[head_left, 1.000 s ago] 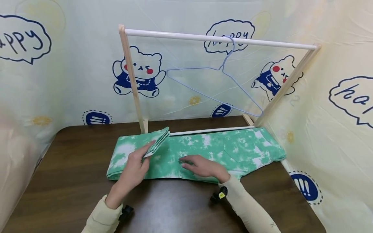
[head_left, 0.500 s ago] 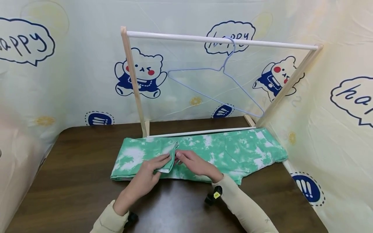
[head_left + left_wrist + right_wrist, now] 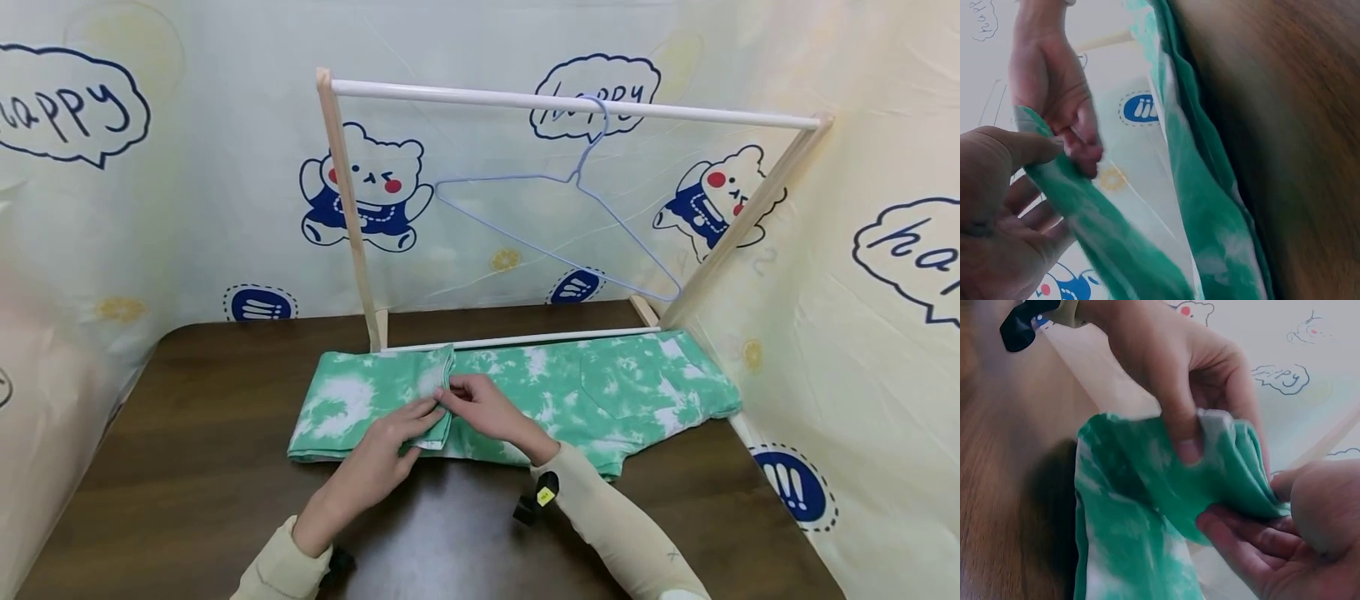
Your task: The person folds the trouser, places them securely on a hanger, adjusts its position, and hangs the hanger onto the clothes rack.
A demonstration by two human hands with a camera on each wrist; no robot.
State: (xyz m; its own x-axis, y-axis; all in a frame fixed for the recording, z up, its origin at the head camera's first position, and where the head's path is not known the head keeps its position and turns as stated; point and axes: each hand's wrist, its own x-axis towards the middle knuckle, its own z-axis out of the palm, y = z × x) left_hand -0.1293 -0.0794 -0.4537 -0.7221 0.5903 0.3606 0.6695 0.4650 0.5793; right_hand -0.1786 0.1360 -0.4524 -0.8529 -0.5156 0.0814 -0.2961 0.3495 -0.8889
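Green-and-white tie-dye trousers point(image 3: 555, 379) lie lengthwise on the table, folded in half, a patch pocket showing at the right. Their left part is folded back over the rest. My left hand point(image 3: 378, 458) grips the layered end of that flap, its thumb on one face in the right wrist view. At the flap's upper edge, my right hand point(image 3: 491, 410) pinches the same layers. In the right wrist view, fingers of the right hand point(image 3: 1310, 531) lie on both sides of the cloth edge. The left wrist view shows the flap point(image 3: 1110, 231) raised off the layer below.
Behind the trousers stands a wooden rack with a white top bar point(image 3: 450, 93) and a low white bar point(image 3: 525, 340). A blue wire hanger point(image 3: 577, 174) hangs from the top bar. Dark wood tabletop point(image 3: 172, 483) extends in front and left. A printed curtain point(image 3: 480, 42) surrounds the table.
My left hand has moved right, bringing the trousers' folded end down and over. My right hand has gone from resting on the cloth to pinching the flap's edge beside the left.
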